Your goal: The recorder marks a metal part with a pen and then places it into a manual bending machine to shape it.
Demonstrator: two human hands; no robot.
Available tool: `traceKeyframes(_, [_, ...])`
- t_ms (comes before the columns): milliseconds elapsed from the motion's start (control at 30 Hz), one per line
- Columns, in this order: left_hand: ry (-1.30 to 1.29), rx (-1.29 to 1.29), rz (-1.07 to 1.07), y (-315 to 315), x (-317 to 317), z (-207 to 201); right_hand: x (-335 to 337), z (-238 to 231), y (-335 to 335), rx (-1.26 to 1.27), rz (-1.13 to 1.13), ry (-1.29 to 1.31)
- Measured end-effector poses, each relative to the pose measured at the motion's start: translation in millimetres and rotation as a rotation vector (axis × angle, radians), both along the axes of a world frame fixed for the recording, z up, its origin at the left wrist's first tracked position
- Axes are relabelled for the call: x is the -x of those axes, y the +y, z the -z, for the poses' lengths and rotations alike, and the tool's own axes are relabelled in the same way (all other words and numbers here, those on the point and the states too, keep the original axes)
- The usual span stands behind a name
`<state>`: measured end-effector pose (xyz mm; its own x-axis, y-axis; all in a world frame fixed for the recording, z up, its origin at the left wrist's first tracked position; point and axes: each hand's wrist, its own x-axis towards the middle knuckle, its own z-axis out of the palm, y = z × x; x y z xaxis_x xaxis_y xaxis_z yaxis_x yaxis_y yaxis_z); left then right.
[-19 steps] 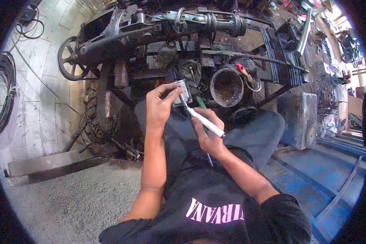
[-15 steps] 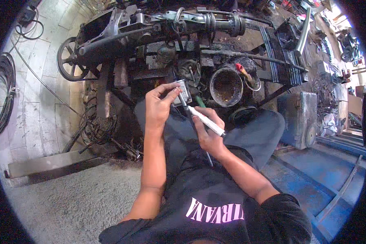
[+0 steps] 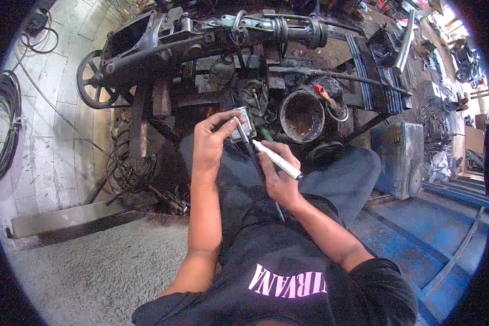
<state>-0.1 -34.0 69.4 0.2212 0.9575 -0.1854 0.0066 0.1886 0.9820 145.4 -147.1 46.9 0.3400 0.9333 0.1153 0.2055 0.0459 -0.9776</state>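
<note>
Our right hand point(image 3: 281, 185), clasping a white tubular marker point(image 3: 281, 161), has shifted slightly, tip beside the slim grey metal strip point(image 3: 244, 133) our left hand point(image 3: 212, 135) pinches.

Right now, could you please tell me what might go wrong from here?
The white marker in the right hand points close to the left hand, so a slip might leave ink on it. The silver metal piece appears to be in the left hand's fingertip pinch, so it could shift and spoil any mark.
</note>
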Motion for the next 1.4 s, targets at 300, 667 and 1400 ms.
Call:
traceKeyframes(300, [-0.135,0.071,0.032,3,5,11,0,6,1,-0.143,-0.051,-0.047])
traceKeyframes(667, [-0.174,0.08,0.069,5,9,17,1,4,2,-0.159,-0.063,-0.055])
traceKeyframes(1400, [-0.096,-0.026,0.056,3,15,27,0,7,0,-0.323,-0.099,-0.128])
